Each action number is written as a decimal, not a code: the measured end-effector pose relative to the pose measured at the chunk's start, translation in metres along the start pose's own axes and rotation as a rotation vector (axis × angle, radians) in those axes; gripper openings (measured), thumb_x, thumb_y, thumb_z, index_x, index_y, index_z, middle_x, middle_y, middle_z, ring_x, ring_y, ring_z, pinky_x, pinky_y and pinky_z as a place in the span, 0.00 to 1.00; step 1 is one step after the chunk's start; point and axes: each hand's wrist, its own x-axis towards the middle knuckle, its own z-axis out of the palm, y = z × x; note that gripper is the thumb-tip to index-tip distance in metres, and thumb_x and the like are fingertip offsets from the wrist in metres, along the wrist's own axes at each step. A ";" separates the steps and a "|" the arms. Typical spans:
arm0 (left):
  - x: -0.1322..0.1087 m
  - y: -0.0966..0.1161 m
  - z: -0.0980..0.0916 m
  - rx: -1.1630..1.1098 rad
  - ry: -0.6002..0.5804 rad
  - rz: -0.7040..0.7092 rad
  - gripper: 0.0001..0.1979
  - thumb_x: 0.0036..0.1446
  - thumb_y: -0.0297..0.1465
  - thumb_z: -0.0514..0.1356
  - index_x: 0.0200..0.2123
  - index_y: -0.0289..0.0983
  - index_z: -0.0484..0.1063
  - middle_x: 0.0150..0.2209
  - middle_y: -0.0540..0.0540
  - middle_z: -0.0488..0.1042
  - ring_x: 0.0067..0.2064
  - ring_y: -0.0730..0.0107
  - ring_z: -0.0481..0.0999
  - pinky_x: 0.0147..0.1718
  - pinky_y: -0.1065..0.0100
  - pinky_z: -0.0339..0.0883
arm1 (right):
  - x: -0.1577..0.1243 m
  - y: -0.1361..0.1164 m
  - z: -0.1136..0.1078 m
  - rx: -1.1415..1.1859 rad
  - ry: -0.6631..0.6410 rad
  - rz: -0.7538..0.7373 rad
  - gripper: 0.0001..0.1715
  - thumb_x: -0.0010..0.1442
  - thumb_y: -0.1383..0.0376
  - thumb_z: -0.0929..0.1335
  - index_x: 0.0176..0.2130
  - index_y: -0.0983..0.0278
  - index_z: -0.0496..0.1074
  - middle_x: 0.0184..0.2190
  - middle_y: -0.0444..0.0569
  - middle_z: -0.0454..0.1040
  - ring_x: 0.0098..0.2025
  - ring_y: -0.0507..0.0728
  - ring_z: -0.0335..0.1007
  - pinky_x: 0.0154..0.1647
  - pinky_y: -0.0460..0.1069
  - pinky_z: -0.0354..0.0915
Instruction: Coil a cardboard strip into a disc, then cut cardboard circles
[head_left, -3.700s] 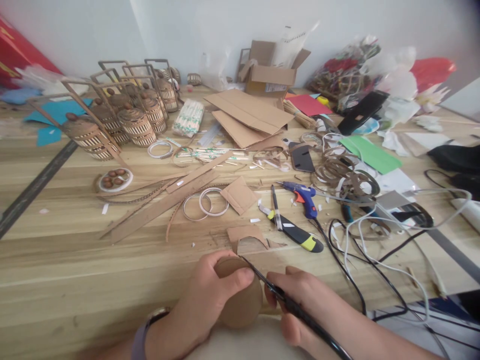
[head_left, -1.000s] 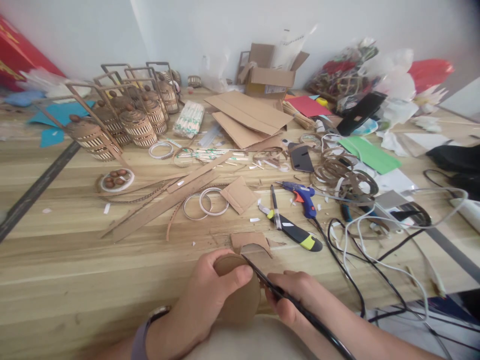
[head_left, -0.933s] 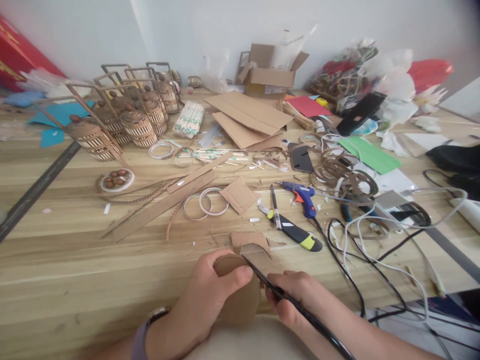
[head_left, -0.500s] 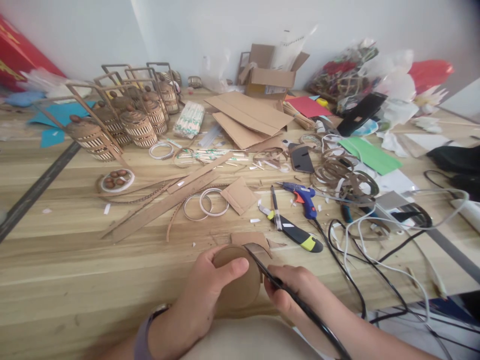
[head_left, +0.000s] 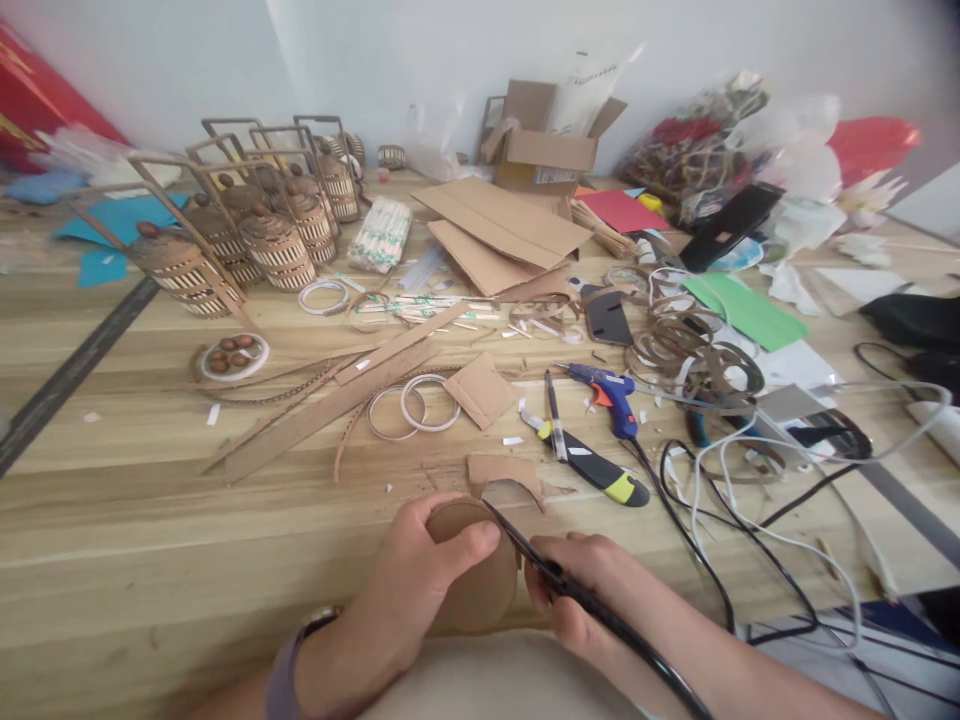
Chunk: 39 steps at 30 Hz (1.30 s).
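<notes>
My left hand (head_left: 427, 565) is closed on a round brown cardboard disc (head_left: 480, 585), with the thumb lying on its upper face. My right hand (head_left: 585, 585) grips a pair of black-handled scissors (head_left: 551, 570). The scissors' blades lie along the disc's upper right edge, near my left thumb. How far they are apart is hard to make out. Just beyond the disc, a curved cardboard offcut (head_left: 510, 474) rests on the wooden table (head_left: 300, 560).
Ahead lie a cutter knife (head_left: 600, 470), a pen (head_left: 555, 415), a blue glue gun (head_left: 611, 395), white rings (head_left: 430, 403) and cardboard strips (head_left: 322, 410). Cables (head_left: 720, 530) tangle at right. Small woven lanterns (head_left: 277, 250) stand back left; a cardboard box (head_left: 551, 150) stands behind.
The curved offcut beyond the disc shows more of its cut edge now, and the scissors' blades look closer together. Both hands stay nearly in place.
</notes>
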 end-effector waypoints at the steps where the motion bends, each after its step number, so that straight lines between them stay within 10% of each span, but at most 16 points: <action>1: 0.000 0.000 0.000 0.000 -0.006 0.000 0.17 0.44 0.41 0.71 0.36 0.39 0.80 0.37 0.44 0.84 0.45 0.49 0.80 0.43 0.59 0.71 | 0.000 0.001 0.000 0.004 -0.002 0.001 0.50 0.51 0.22 0.48 0.27 0.62 0.60 0.22 0.45 0.64 0.24 0.52 0.57 0.24 0.46 0.52; 39: -0.004 -0.001 0.000 0.095 -0.010 -0.065 0.24 0.41 0.44 0.70 0.42 0.38 0.77 0.42 0.44 0.83 0.49 0.48 0.79 0.48 0.57 0.68 | -0.008 0.004 0.001 0.094 0.019 0.028 0.46 0.54 0.24 0.51 0.26 0.62 0.58 0.23 0.41 0.56 0.26 0.51 0.50 0.25 0.46 0.47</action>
